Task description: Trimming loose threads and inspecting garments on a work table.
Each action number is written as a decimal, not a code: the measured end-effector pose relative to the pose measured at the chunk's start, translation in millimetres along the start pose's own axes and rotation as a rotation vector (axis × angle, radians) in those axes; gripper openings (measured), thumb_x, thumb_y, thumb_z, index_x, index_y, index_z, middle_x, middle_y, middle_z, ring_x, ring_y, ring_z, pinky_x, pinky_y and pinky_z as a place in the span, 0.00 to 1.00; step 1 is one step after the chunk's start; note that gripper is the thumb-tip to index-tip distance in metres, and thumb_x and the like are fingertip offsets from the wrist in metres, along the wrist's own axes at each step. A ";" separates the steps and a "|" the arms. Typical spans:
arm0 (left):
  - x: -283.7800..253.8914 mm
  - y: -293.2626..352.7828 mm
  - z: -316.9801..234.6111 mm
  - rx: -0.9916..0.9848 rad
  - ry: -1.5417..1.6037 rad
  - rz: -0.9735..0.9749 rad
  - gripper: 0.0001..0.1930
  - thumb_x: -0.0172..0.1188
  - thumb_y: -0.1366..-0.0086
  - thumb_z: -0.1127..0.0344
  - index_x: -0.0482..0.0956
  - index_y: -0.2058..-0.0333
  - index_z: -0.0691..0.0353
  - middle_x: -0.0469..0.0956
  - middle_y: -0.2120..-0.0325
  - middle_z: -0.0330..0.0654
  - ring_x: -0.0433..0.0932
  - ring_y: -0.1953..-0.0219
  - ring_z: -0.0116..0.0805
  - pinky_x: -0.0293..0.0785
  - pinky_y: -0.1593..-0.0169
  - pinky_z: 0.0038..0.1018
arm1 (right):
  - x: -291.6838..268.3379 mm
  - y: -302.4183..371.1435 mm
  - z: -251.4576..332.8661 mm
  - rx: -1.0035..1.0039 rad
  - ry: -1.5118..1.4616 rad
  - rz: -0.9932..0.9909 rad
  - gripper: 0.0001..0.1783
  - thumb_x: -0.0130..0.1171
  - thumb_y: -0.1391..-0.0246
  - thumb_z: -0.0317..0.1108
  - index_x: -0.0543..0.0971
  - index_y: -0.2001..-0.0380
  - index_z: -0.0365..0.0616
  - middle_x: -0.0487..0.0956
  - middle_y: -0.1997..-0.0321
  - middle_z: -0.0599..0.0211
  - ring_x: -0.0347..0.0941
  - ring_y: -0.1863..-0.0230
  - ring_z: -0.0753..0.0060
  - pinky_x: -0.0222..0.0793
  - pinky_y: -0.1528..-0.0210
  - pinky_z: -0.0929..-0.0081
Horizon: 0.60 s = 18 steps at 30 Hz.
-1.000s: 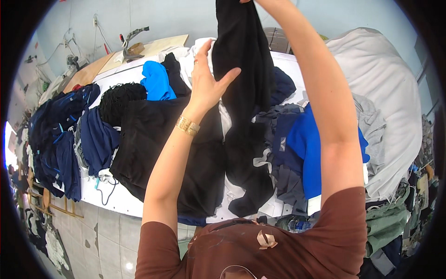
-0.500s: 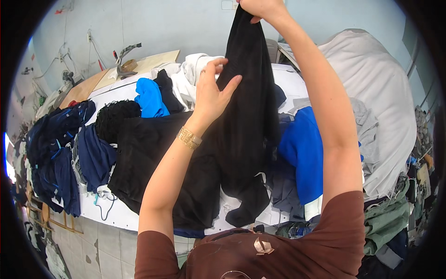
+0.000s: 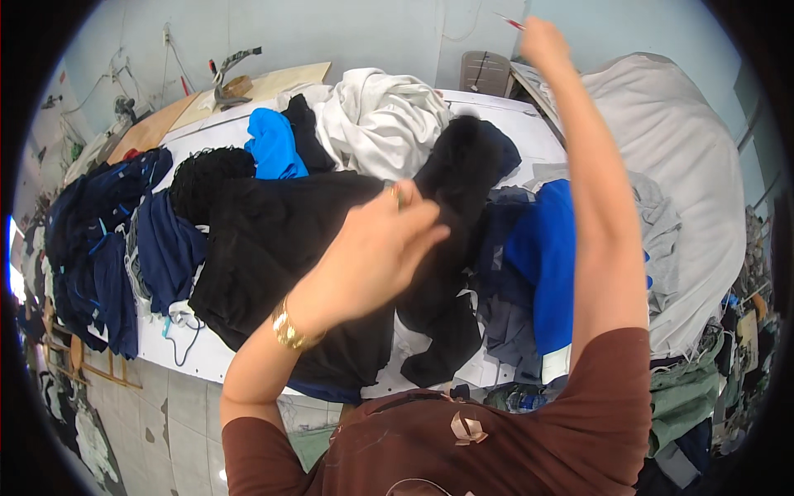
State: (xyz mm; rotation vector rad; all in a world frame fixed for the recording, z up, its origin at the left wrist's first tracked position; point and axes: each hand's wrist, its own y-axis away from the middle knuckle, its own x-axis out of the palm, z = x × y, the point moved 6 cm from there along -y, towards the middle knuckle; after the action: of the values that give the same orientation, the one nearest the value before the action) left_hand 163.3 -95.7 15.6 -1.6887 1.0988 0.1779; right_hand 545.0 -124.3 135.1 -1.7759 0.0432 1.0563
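My right hand (image 3: 542,45) is raised at the far right, near the wall, its fingers closed around a small red-handled pointed tool (image 3: 510,22). Its thin tip points left. My left hand (image 3: 390,240), with a gold watch (image 3: 289,328) on the wrist, is over the black garment (image 3: 298,207) spread on the table. Motion smears its fingers, which look partly bent; whether they pinch the cloth is unclear. A narrow black length of the cloth (image 3: 459,161), blurred at its top, stretches from the far side down to a bunched end (image 3: 442,351) at the near edge.
A white cloth heap (image 3: 380,116) and a bright blue cloth (image 3: 275,142) lie at the back of the white table (image 3: 529,132). Navy garments (image 3: 107,248) pile up at left. Royal-blue cloth (image 3: 546,264) and a large light-grey fabric mound (image 3: 670,157) are at right.
The black cloth that hung from my raised right hand has dropped toward the table. My right hand has moved right, the red-handled tool now showing. My left hand has come down and nearer.
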 end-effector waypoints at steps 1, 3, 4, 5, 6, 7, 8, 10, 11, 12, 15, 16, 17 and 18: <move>-4.4 16.2 1.0 -0.061 -0.031 0.021 0.07 0.61 0.44 0.74 0.71 0.71 0.68 0.67 0.74 0.46 0.68 0.73 0.46 0.66 0.67 0.30 | -3.5 9.7 4.0 0.018 -0.055 0.086 0.10 0.57 0.56 0.30 0.77 0.69 0.35 0.79 0.71 0.47 0.78 0.65 0.45 0.76 0.66 0.56; -3.8 35.0 10.8 -0.120 -0.029 0.094 0.07 0.60 0.44 0.75 0.72 0.67 0.67 0.69 0.72 0.46 0.68 0.72 0.47 0.67 0.67 0.31 | -7.3 29.2 -20.3 0.265 -0.297 0.449 0.12 0.60 0.53 0.34 0.78 0.69 0.36 0.78 0.74 0.57 0.79 0.71 0.61 0.78 0.73 0.66; -2.0 47.2 18.1 -0.153 -0.014 0.136 0.08 0.60 0.44 0.75 0.73 0.65 0.66 0.69 0.71 0.46 0.68 0.73 0.48 0.67 0.67 0.32 | -0.1 40.5 -27.6 0.226 -0.467 0.424 0.14 0.61 0.52 0.38 0.78 0.69 0.37 0.76 0.74 0.62 0.77 0.74 0.69 0.78 0.75 0.71; 3.2 54.7 19.7 -0.141 -0.053 0.257 0.07 0.58 0.42 0.72 0.72 0.65 0.64 0.71 0.74 0.44 0.68 0.74 0.45 0.65 0.64 0.31 | 8.3 53.6 -35.1 0.197 -0.635 0.399 0.15 0.63 0.52 0.41 0.79 0.69 0.38 0.75 0.75 0.68 0.74 0.76 0.78 0.77 0.77 0.76; 6.6 68.5 19.6 -0.185 -0.025 0.274 0.07 0.58 0.42 0.72 0.72 0.65 0.64 0.71 0.74 0.44 0.68 0.74 0.45 0.65 0.64 0.31 | -9.0 87.3 1.6 0.122 -0.776 0.394 0.18 0.64 0.51 0.46 0.78 0.70 0.39 0.73 0.76 0.74 0.68 0.79 0.82 0.75 0.77 0.79; 18.4 88.2 20.6 -0.216 -0.038 0.436 0.05 0.58 0.41 0.70 0.72 0.67 0.63 0.71 0.76 0.43 0.68 0.74 0.43 0.64 0.62 0.31 | -7.5 121.4 43.9 0.050 -0.923 0.416 0.20 0.64 0.52 0.46 0.78 0.70 0.38 0.72 0.77 0.74 0.68 0.80 0.82 0.73 0.78 0.80; 30.0 104.4 17.7 -0.205 -0.034 0.606 0.05 0.57 0.40 0.68 0.71 0.69 0.61 0.71 0.78 0.41 0.68 0.75 0.41 0.62 0.60 0.30 | -8.5 157.6 65.5 0.062 -0.892 0.555 0.20 0.65 0.52 0.46 0.78 0.71 0.37 0.73 0.77 0.72 0.68 0.81 0.82 0.70 0.80 0.81; 43.4 132.9 4.9 -0.212 -0.050 0.683 0.05 0.56 0.39 0.67 0.71 0.71 0.59 0.69 0.82 0.39 0.70 0.75 0.37 0.60 0.57 0.30 | 3.4 238.6 107.9 0.022 -1.022 0.724 0.18 0.67 0.54 0.44 0.76 0.76 0.39 0.70 0.83 0.73 0.69 0.84 0.82 0.68 0.82 0.81; 48.6 144.5 0.0 -0.225 -0.029 0.712 0.04 0.56 0.39 0.66 0.72 0.71 0.59 0.69 0.82 0.39 0.71 0.75 0.37 0.60 0.57 0.30 | 11.3 275.4 120.8 -0.052 -1.006 0.709 0.18 0.68 0.54 0.41 0.72 0.79 0.40 0.67 0.85 0.75 0.68 0.83 0.83 0.67 0.82 0.81; 55.2 155.2 -4.0 -0.236 -0.011 0.737 0.04 0.55 0.39 0.66 0.73 0.71 0.58 0.69 0.82 0.39 0.71 0.74 0.36 0.60 0.56 0.30 | 29.5 315.0 127.8 0.016 -1.006 0.794 0.22 0.70 0.61 0.43 0.69 0.83 0.39 0.68 0.86 0.68 0.64 0.82 0.78 0.62 0.78 0.75; 69.9 174.3 -9.6 -0.270 -0.015 0.790 0.04 0.55 0.40 0.65 0.74 0.70 0.58 0.70 0.81 0.39 0.73 0.73 0.36 0.60 0.55 0.31 | 77.6 403.4 135.1 0.177 -1.105 0.886 0.24 0.70 0.62 0.43 0.67 0.80 0.38 0.66 0.84 0.67 0.61 0.82 0.75 0.61 0.76 0.73; 71.1 180.4 -10.7 -0.295 -0.030 0.798 0.04 0.55 0.40 0.65 0.74 0.70 0.58 0.71 0.81 0.39 0.73 0.72 0.36 0.60 0.54 0.31 | 85.0 420.5 139.8 0.219 -1.018 0.905 0.23 0.71 0.63 0.41 0.66 0.79 0.39 0.68 0.82 0.64 0.65 0.80 0.67 0.63 0.73 0.69; 72.0 185.6 -12.1 -0.322 -0.052 0.819 0.04 0.56 0.40 0.65 0.75 0.70 0.58 0.72 0.80 0.40 0.74 0.70 0.36 0.60 0.53 0.31 | 92.2 432.1 143.9 0.186 -0.980 0.922 0.23 0.70 0.64 0.40 0.67 0.78 0.38 0.69 0.79 0.61 0.67 0.76 0.61 0.64 0.70 0.67; 71.4 190.0 -14.3 -0.335 -0.051 0.821 0.04 0.56 0.40 0.65 0.75 0.70 0.58 0.72 0.80 0.40 0.74 0.70 0.36 0.60 0.53 0.31 | 100.6 443.6 148.4 0.152 -0.944 0.936 0.22 0.69 0.64 0.38 0.67 0.76 0.38 0.70 0.75 0.58 0.69 0.71 0.56 0.66 0.66 0.64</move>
State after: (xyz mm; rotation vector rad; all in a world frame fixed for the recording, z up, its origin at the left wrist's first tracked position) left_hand 59.4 -150.7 -150.5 -1.4014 1.7430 0.9607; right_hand 302.1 -178.1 -273.6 -0.9244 0.3809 2.3928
